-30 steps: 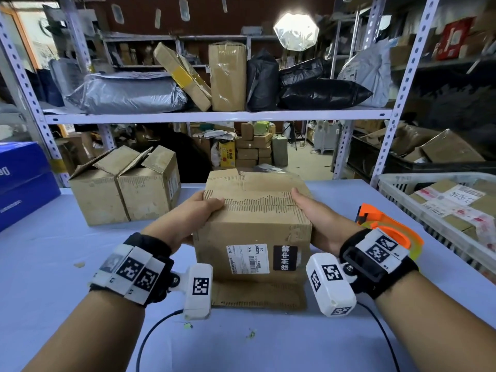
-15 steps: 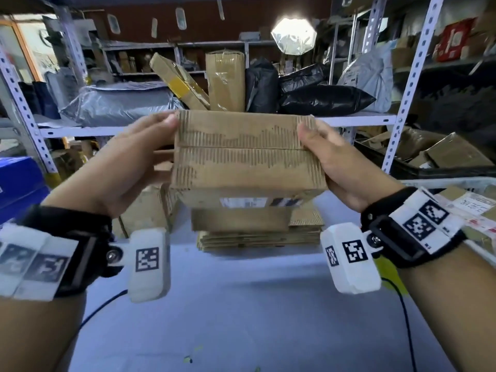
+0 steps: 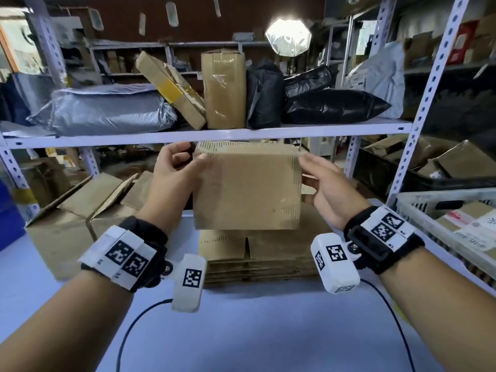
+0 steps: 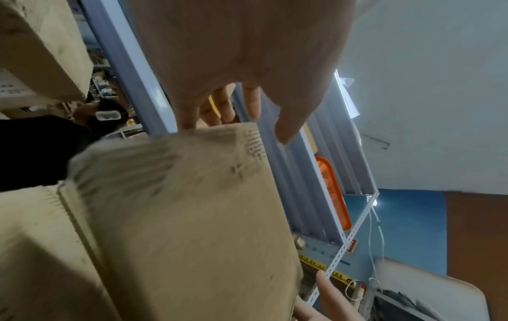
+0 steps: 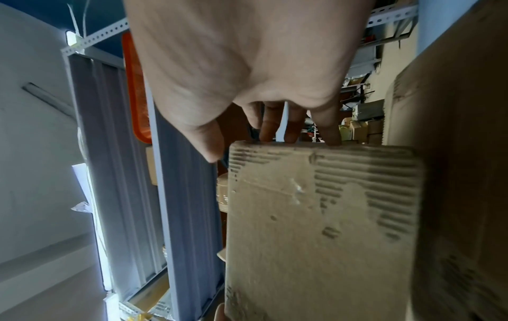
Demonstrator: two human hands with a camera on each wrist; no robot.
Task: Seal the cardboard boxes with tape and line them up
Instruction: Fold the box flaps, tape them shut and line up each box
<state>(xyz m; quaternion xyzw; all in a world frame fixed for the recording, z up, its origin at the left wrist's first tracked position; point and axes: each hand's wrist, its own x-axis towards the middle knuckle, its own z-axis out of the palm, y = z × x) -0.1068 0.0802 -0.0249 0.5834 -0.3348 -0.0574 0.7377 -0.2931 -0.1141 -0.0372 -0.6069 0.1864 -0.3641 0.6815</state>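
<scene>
Cardboard box (image 3: 247, 189) held up off the tabletop (image 3: 255, 331), between both hands. Left hand (image 3: 174, 181) clamps its left edge, thumb on the near face, fingers curled behind. Right hand (image 3: 331, 187) lies against the right side, fingers nearly straight. Below the hands: stack of flattened cartons (image 3: 257, 256). Beyond the left hand: two open boxes (image 3: 80, 218). Further back, shelf (image 3: 209, 134) with parcels.

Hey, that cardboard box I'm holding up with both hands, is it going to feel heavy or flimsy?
Probably light: the cardboard box is held in the air by the left hand and right hand at its edges. Likely somewhat soft: its surface is worn, with corrugation showing through. It seems to keep its shape, so fairly stiff.
</scene>
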